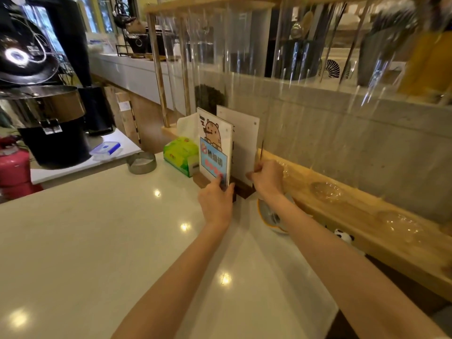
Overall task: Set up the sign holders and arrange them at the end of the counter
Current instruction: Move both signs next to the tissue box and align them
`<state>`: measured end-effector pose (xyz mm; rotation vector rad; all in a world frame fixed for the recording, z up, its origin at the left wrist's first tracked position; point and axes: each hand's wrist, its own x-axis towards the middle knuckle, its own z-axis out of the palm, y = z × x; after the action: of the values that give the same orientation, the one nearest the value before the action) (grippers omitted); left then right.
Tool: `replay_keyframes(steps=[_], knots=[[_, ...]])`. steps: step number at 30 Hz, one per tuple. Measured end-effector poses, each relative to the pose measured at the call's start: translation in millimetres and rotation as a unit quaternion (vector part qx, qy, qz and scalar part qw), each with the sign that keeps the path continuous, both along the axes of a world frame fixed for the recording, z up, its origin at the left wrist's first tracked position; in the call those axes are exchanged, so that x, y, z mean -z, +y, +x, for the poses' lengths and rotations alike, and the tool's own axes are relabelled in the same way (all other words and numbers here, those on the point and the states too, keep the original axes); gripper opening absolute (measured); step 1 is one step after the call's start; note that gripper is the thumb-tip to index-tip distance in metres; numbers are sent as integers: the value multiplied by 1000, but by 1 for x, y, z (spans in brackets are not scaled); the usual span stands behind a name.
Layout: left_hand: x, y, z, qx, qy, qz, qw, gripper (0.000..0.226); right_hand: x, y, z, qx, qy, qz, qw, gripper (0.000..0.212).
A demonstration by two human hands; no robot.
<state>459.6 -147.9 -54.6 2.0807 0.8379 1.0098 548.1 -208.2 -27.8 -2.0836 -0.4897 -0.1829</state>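
The left hand pinches the lower near corner of the front sign holder, thumb pressed on the printed face with its cartoon animal and blue panel. The right hand grips the lower edge of the rear sign holder, a plain white sheet in clear acrylic standing just behind and at two o'clock from the first. Both signs stand upright in dark wooden bases at the far end of the white counter. At nine o'clock from them lies a green tissue pack, and further that way a round metal ashtray. At four o'clock from the hands, under the right forearm, sits a yellow-rimmed bowl beside a light wooden ledge.
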Motion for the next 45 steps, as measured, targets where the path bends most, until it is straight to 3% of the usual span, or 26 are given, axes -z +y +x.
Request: replay_keyframes(steps=[6,9,12,14,18,20,26,45], knots=[[0,-3,1,1,-8,-17,1000,42,0,-5,4,-46,-7,-28,998,5],[1,-2,-1,13,-6,-21,1000,45,-8,-8,3,-32,-2,-17,999,13],[3,3,-11,67,-27,-33,997,44,-20,-16,-8,10,-95,64,993,11],[6,11,-20,95,-39,-21,995,39,-26,-20,-13,-15,-134,90,987,8],[10,27,-28,131,87,15,987,31,-27,-11,-18,-182,-5,27,983,22],[11,30,-28,142,136,34,980,30,-23,-4,-19,-218,4,-20,976,31],[15,26,-23,156,144,89,973,30,-14,1,-13,-181,-47,-8,982,11],[17,16,-22,166,155,102,969,33,-23,-15,-15,-172,-21,-9,985,8]])
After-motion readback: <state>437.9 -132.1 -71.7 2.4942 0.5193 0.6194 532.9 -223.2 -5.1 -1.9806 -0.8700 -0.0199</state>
